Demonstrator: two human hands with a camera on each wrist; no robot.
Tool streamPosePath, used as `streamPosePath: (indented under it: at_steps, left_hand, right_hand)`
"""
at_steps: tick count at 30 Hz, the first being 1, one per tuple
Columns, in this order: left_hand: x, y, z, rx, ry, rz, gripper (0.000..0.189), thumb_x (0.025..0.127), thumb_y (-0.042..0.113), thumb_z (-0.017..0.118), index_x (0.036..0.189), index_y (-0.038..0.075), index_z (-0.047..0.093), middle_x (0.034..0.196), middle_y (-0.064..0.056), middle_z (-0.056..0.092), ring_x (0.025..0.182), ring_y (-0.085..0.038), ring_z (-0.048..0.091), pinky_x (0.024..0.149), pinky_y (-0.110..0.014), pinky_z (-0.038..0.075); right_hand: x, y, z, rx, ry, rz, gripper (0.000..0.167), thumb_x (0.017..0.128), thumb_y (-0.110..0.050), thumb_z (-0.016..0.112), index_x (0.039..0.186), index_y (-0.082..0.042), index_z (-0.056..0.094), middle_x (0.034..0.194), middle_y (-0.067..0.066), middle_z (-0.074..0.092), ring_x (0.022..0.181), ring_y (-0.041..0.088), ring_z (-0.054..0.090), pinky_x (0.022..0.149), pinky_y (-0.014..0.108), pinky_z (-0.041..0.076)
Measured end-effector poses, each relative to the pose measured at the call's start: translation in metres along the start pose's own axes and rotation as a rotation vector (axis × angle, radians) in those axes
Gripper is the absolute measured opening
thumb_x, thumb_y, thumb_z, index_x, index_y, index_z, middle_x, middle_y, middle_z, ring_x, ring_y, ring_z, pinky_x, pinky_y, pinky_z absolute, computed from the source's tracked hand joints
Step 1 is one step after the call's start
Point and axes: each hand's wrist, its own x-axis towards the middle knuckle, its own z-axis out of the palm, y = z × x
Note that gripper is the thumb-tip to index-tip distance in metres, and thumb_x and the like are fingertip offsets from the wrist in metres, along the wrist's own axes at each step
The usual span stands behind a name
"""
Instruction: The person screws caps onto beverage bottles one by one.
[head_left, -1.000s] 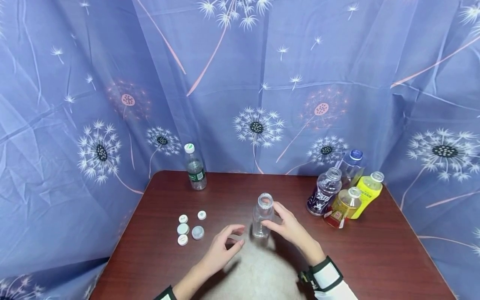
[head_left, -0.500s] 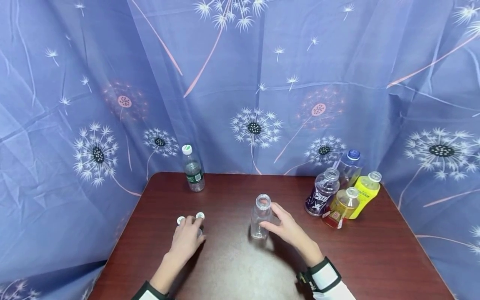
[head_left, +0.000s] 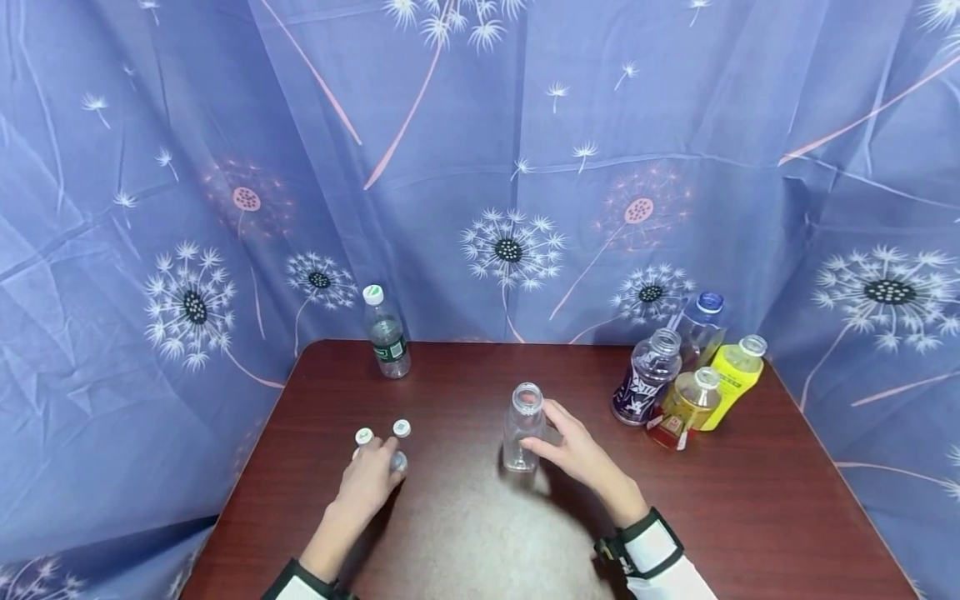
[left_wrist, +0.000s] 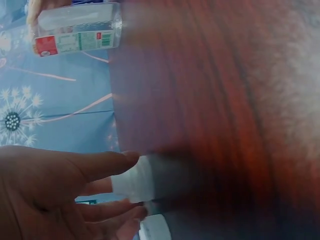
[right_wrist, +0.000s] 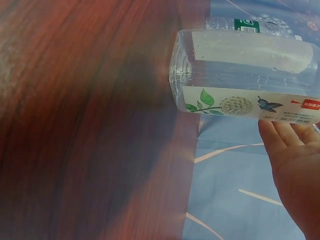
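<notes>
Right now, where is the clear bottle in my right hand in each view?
Head: the clear bottle, held by the right hand, is below and slightly right of centre.
Left wrist: top left, sideways, base to the right.
Right wrist: upper right, sideways, base to the left.
Shared landmark: the blue dandelion curtain, visible in all three.

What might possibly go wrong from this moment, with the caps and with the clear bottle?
The left hand pinches a grey cap with a white cap close by, so it might nudge that neighbour away.

The clear bottle stands upright, uncapped, in the right hand; an uneven push could perhaps tip it.
</notes>
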Motion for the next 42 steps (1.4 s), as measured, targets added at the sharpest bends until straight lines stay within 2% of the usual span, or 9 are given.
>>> streamPosePath:
  at_steps: [4, 7, 15, 18, 25, 29, 36, 40, 42]
  left_hand:
    - [0.001, 0.000, 0.003, 0.018, 0.022, 0.015, 0.036, 0.080, 0.013, 0.088, 0.109, 0.004, 0.067, 0.091, -0.015, 0.064, 0.077, -0.037, 0.064, 0.057, -0.051, 0.055]
    - [0.006, 0.003, 0.002, -0.039, 0.060, 0.045, 0.033, 0.082, 0.012, 0.085, 0.110, 0.003, 0.069, 0.091, -0.016, 0.064, 0.074, -0.034, 0.065, 0.059, -0.050, 0.056]
    - [0.036, 0.040, -0.010, -0.450, 0.131, 0.138, 0.038, 0.087, 0.006, 0.083, 0.123, 0.001, 0.072, 0.112, -0.015, 0.068, 0.101, -0.029, 0.069, 0.084, -0.047, 0.061]
    - [0.046, 0.056, -0.017, -0.535, 0.152, 0.182, 0.041, 0.087, 0.005, 0.082, 0.126, 0.000, 0.071, 0.115, -0.015, 0.068, 0.103, -0.029, 0.068, 0.086, -0.048, 0.061]
    - [0.051, 0.070, -0.022, -0.490, 0.073, 0.156, 0.041, 0.090, 0.014, 0.081, 0.129, 0.007, 0.070, 0.118, -0.010, 0.067, 0.102, -0.027, 0.067, 0.086, -0.048, 0.060]
    - [0.051, 0.071, -0.022, -0.505, 0.072, 0.169, 0.044, 0.089, 0.014, 0.082, 0.130, 0.007, 0.067, 0.115, -0.008, 0.070, 0.098, -0.026, 0.069, 0.082, -0.042, 0.060]
    - [0.065, 0.093, -0.033, -0.811, 0.162, 0.277, 0.042, 0.085, 0.003, 0.084, 0.123, 0.001, 0.066, 0.109, -0.010, 0.075, 0.099, -0.021, 0.071, 0.086, -0.037, 0.062]
    - [0.073, 0.115, -0.038, -1.005, 0.171, 0.379, 0.044, 0.088, 0.001, 0.082, 0.129, 0.001, 0.067, 0.115, -0.012, 0.073, 0.103, -0.020, 0.070, 0.088, -0.042, 0.062]
    - [0.077, 0.125, -0.039, -1.057, 0.167, 0.423, 0.046, 0.089, 0.000, 0.081, 0.132, 0.003, 0.066, 0.119, -0.012, 0.072, 0.106, -0.019, 0.069, 0.089, -0.041, 0.061]
  right_hand:
    - [0.000, 0.001, 0.001, -0.005, -0.002, -0.013, 0.060, 0.086, -0.006, 0.084, 0.141, -0.007, 0.058, 0.127, 0.008, 0.066, 0.117, 0.015, 0.061, 0.098, 0.039, 0.057]
    - [-0.001, 0.002, 0.000, -0.001, -0.006, -0.013, 0.060, 0.087, -0.007, 0.083, 0.141, -0.008, 0.058, 0.128, 0.007, 0.066, 0.118, 0.014, 0.061, 0.098, 0.039, 0.057]
    - [-0.001, 0.002, 0.002, -0.031, 0.011, -0.003, 0.058, 0.086, 0.001, 0.082, 0.138, 0.001, 0.058, 0.125, 0.015, 0.066, 0.116, 0.019, 0.062, 0.096, 0.044, 0.057]
    - [0.001, 0.003, 0.003, -0.031, 0.015, -0.002, 0.057, 0.085, 0.003, 0.081, 0.137, 0.004, 0.058, 0.125, 0.018, 0.066, 0.116, 0.022, 0.062, 0.094, 0.051, 0.057]
    - [0.001, 0.004, 0.000, -0.016, 0.000, 0.021, 0.059, 0.087, -0.007, 0.083, 0.141, -0.007, 0.058, 0.130, 0.009, 0.066, 0.119, 0.019, 0.060, 0.099, 0.047, 0.056]
    - [0.000, 0.005, -0.001, 0.020, -0.006, 0.004, 0.059, 0.089, -0.010, 0.083, 0.142, -0.010, 0.058, 0.130, 0.007, 0.066, 0.119, 0.017, 0.060, 0.098, 0.047, 0.056]
    - [0.001, 0.008, -0.001, 0.017, 0.012, -0.029, 0.059, 0.088, -0.008, 0.083, 0.142, -0.011, 0.059, 0.129, 0.007, 0.066, 0.118, 0.014, 0.060, 0.097, 0.038, 0.057]
    - [0.001, 0.007, 0.000, 0.010, 0.005, -0.026, 0.061, 0.089, -0.009, 0.082, 0.144, -0.009, 0.057, 0.133, 0.008, 0.065, 0.122, 0.015, 0.060, 0.101, 0.037, 0.055]
    - [0.001, 0.006, 0.000, 0.011, -0.003, -0.022, 0.062, 0.090, -0.009, 0.082, 0.146, -0.009, 0.056, 0.135, 0.009, 0.064, 0.124, 0.017, 0.060, 0.103, 0.039, 0.054]
